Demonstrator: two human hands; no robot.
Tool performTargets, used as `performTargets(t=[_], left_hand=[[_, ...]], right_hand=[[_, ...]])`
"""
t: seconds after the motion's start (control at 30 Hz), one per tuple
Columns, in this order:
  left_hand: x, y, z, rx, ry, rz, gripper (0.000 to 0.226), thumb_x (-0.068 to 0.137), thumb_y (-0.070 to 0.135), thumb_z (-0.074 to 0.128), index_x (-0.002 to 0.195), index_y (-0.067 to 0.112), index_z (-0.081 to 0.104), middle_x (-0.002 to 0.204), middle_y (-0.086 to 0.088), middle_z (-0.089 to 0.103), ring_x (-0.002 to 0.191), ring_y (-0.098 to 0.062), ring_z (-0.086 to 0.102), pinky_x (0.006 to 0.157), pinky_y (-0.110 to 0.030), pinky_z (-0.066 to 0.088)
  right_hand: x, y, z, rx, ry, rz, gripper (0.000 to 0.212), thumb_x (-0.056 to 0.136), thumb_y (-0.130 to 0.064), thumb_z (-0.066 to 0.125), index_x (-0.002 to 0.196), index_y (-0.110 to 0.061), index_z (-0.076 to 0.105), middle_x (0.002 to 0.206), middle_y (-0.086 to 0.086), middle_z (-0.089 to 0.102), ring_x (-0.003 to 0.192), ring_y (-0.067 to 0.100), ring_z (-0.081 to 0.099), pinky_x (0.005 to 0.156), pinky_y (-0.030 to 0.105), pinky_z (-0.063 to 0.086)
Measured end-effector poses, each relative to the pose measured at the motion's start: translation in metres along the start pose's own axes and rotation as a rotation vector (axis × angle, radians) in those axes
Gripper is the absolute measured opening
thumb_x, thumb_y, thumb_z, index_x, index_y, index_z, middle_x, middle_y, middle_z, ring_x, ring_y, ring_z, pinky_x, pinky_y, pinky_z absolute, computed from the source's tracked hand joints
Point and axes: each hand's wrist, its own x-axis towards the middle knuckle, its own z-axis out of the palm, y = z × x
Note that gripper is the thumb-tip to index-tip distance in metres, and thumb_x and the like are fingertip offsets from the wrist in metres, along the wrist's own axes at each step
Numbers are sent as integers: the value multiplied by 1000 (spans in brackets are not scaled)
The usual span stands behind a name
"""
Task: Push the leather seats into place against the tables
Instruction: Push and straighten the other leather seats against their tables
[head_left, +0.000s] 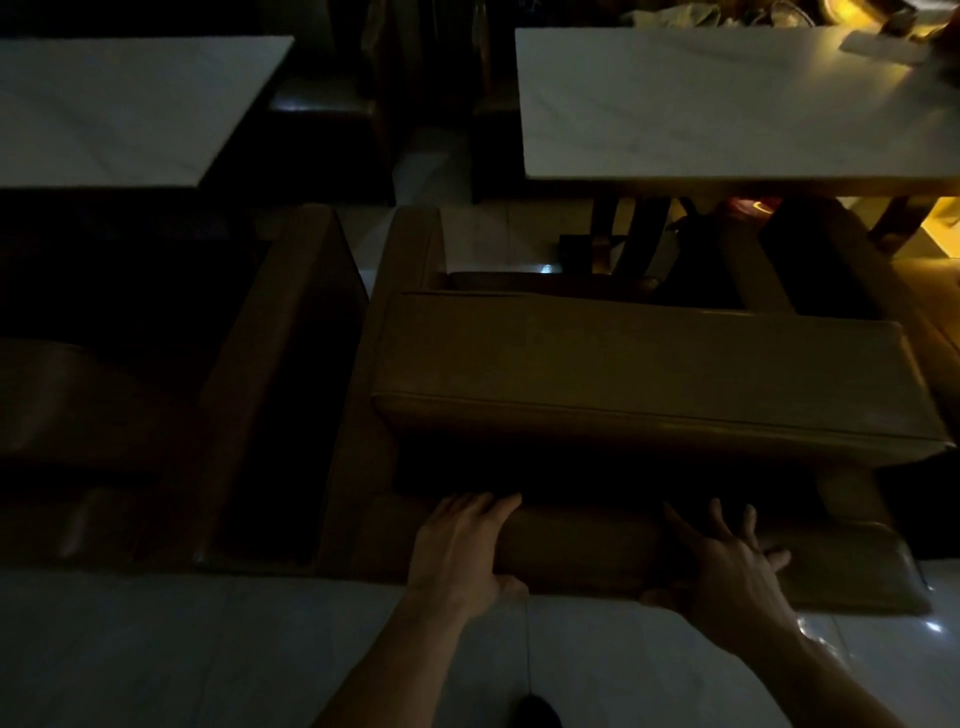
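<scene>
1. Leaning over the back of a brown leather seat (649, 364), I have both hands on its padded backrest (587, 545), which runs along the near edge of the seat.
2. My left hand (462, 545) lies flat on top of the backrest with the fingers together and pointing forward, and the thumb hooked over the near side.
3. My right hand (727, 561) rests further along the same backrest, fingers spread wide across the top, thumb down on the near face.
4. Neither hand pinches anything; both press palm-down on the leather.
5. The seat's cushion lies slightly askew between its two armrests, its right end nearer to me than its left.
6. Beyond the seat stands a white-topped table (727, 104), its dark legs visible between the armrests; the seat is near the table, but the gloom hides whether they touch.
7. To my left sits a second leather seat (291, 364), just beside the first, facing another white table (130, 104).
8. Pale floor tiles (208, 649) lie under my forearms.
</scene>
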Motion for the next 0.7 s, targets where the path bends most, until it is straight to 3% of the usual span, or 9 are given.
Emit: performTargets(t=[0.17, 0.33, 0.7], left_hand=[[-32, -16, 5, -21, -8, -9, 100, 66, 67, 73, 148, 43, 22, 150, 12, 38, 135, -15, 33, 112, -36, 26], [-39, -32, 4, -19, -52, 30, 103, 68, 65, 74, 150, 44, 15, 157, 9, 27, 143, -18, 22, 118, -36, 7], [-18, -41, 0, -9, -124, 63, 108, 67, 67, 75, 151, 43, 12, 161, 10, 19, 147, -15, 13, 118, -36, 5]], right_hand=[[-21, -17, 13, -12, -16, -1, 117, 68, -83, 62, 154, -47, -8, 166, 10, -11, 147, 50, -16, 111, 78, 12], [-27, -30, 19, -8, -1, 12, 116, 69, -83, 61, 153, -48, -10, 166, 10, -11, 147, 49, -16, 111, 78, 12], [-15, -32, 10, 5, -26, 12, 117, 68, -79, 66, 154, -47, -7, 166, 12, -11, 147, 50, -17, 110, 79, 10]])
